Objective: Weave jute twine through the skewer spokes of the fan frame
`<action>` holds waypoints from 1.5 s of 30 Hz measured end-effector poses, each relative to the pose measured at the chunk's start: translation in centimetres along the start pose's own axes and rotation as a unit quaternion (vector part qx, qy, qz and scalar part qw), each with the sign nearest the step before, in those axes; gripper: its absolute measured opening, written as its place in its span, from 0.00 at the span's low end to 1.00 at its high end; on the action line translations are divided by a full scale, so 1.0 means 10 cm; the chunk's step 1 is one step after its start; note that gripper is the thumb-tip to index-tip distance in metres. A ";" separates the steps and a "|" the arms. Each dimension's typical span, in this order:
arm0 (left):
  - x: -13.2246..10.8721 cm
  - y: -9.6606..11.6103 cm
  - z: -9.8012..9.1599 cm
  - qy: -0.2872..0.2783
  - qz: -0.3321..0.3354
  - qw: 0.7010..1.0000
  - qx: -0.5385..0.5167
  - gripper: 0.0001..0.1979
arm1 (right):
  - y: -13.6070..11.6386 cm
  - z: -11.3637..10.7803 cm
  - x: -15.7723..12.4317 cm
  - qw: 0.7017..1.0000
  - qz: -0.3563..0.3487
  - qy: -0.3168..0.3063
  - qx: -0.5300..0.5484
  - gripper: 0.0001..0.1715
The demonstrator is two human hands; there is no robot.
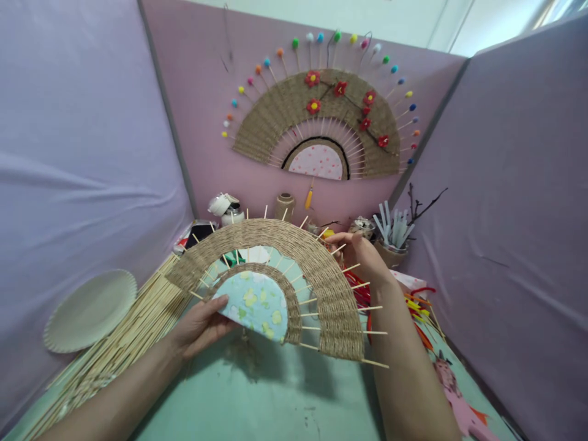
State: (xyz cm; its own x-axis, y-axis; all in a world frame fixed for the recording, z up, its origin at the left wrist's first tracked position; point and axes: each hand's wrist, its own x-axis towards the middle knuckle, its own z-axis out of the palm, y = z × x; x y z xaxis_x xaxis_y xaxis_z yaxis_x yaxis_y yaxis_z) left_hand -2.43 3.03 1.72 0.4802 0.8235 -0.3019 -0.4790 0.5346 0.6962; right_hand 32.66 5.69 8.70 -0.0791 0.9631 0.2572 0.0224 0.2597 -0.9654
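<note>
My left hand (206,324) grips a woven fan (342,306) by its lower left part, the thumb lying on the blue floral half-round panel (252,303). Two bands of brown twine are woven over thin wooden sticks, whose bare tips stick out past the outer edge. The fan is tilted above the table. My right hand (361,254) is at its upper right rim, fingers stretched out to the left among the stick tips. I cannot tell whether those fingers touch a stick; some fingers are partly hidden.
A finished fan (275,110) with colored balls and red flowers hangs on the back panel. Long thin sticks (151,312) and a scalloped plate (92,311) lie left. Behind are a twine spool (285,206), a jar (233,214) and glue sticks (395,228). Colored pipe cleaners (418,309) lie right.
</note>
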 end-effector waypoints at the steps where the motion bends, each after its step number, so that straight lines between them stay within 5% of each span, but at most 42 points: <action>1: 0.00 0.06 0.08 -0.003 0.005 1.000 0.010 0.33 | -0.03 0.00 0.00 1.000 0.001 0.013 0.025 0.40; 6: 0.09 0.50 0.54 -0.074 0.053 0.994 0.066 0.25 | -0.22 -0.05 -0.07 0.986 -0.017 0.058 0.154 0.42; 11: 0.31 0.72 0.76 -0.118 0.127 0.979 0.105 0.19 | -0.39 -0.05 -0.19 0.987 -0.051 0.078 0.132 0.47; 20: 0.51 0.69 0.49 -0.076 0.141 0.983 0.094 0.19 | -0.30 0.01 -0.04 0.982 -0.027 0.039 0.181 0.44; 25: 0.43 0.84 0.39 -0.024 0.164 0.984 0.066 0.19 | -0.28 0.08 0.01 0.986 0.007 0.080 0.143 0.33; 32: 0.41 0.90 0.43 0.054 0.204 0.977 0.035 0.20 | -0.27 0.04 -0.02 0.984 -0.044 0.161 0.061 0.15; 39: 0.40 0.90 0.42 0.056 0.218 0.973 0.050 0.18 | -0.29 -0.16 -0.08 0.982 -0.050 0.183 0.005 0.15; 45: 0.39 0.89 0.43 0.059 0.200 0.977 0.048 0.18 | -0.40 -0.22 -0.23 0.991 -0.028 0.112 -0.073 0.17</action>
State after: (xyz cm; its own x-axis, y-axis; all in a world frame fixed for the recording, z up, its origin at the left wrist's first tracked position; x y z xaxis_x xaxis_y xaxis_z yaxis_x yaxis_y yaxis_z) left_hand -1.65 10.18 9.49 0.1782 0.9820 -0.0626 -0.5363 0.1503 0.8305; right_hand 34.91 2.61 12.12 0.1383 0.9344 0.3282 0.1692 0.3042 -0.9375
